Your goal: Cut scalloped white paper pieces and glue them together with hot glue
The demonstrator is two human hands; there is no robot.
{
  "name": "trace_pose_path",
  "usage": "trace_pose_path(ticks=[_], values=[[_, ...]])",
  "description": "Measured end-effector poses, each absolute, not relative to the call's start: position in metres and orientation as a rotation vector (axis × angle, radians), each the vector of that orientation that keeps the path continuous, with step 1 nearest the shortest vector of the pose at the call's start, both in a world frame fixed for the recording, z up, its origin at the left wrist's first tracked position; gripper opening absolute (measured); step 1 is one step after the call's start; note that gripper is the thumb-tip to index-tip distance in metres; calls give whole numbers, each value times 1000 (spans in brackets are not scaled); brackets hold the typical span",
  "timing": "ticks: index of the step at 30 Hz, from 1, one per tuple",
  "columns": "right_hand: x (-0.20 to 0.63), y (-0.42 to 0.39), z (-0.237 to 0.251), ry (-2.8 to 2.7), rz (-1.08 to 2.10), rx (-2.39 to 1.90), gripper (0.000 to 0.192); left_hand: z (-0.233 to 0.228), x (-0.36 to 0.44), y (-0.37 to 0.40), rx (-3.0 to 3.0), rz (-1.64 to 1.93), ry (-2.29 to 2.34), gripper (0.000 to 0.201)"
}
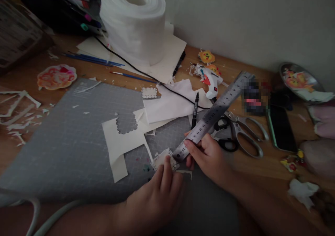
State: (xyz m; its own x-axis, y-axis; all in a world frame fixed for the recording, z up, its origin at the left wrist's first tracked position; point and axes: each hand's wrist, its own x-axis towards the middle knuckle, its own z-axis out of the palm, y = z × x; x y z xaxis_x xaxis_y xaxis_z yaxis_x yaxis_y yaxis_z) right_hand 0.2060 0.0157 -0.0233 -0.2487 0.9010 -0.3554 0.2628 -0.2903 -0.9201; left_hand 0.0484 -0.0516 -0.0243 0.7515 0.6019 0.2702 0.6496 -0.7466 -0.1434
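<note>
A steel ruler is gripped near its lower end by my right hand, thumb on top; it slants up to the right. With fingertips pressing down, my left hand touches a small white card piece with a scalloped edge on the grey cutting mat. The ruler's lower end lies right beside that piece. Left of it is a white card sheet with a scalloped cut-out. A black marker lies behind the ruler, and two pairs of scissors rest to its right.
A large white tissue roll stands at the back on paper sheets. A white glue gun has a black cable running across the desk. A phone and metal bowl are at right. Paper scraps litter the left side.
</note>
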Motion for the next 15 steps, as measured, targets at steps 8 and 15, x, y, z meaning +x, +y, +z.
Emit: trace_pose_path(ticks=[8,15], values=[[206,13,-25,-1466,1534,-1510,21,-24,49,-53,-2724,-280,-1001,15],[204,10,-22,-1525,1436,-1599,21,-22,49,-52,-2731,-250,-996,16]])
